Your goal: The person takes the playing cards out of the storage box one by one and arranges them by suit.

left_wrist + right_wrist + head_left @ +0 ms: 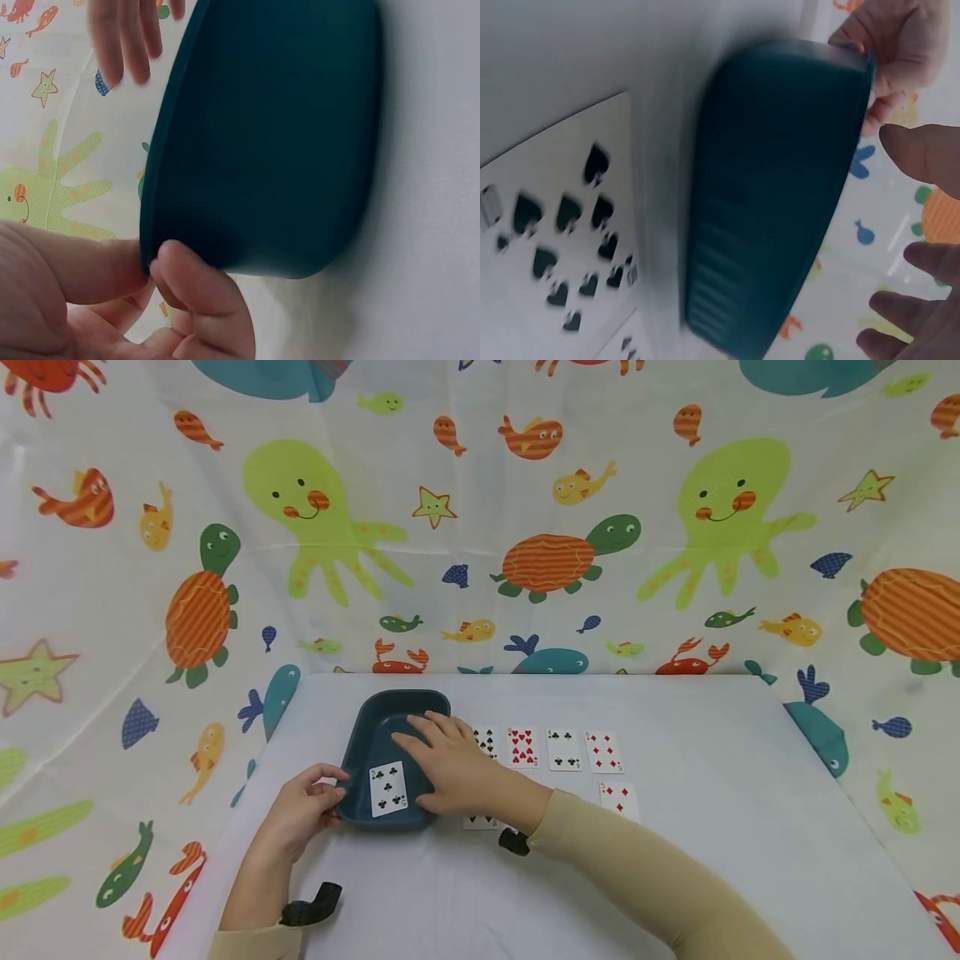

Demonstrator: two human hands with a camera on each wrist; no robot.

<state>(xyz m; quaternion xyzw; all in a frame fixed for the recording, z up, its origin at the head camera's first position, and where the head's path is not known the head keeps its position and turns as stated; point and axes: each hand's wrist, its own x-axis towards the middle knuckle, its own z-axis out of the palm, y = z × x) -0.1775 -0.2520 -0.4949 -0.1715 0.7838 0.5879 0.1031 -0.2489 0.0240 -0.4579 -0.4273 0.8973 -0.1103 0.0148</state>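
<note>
A dark teal tray [393, 714] sits at the left of the white table, with a clubs playing card [387, 790] lying face up inside it. My left hand [300, 810] pinches the tray's near-left rim between thumb and fingers, as the left wrist view shows at the teal wall [255, 142]. Over the tray's right side reaches my right hand [461, 768], fingers spread and nothing in its grasp. In the right wrist view its fingers [900, 307] are apart from the tray's side, above the rim. A spades card [570, 202] lies beside the tray there.
To the tray's right, a row holds a hearts card [522, 747], a clubs card [564, 750] and a diamonds card [604, 752]. Nearer lies another diamonds card [618, 798]; my right wrist partly covers a card [480, 822]. A sea-creature curtain [465, 635] hangs behind the table.
</note>
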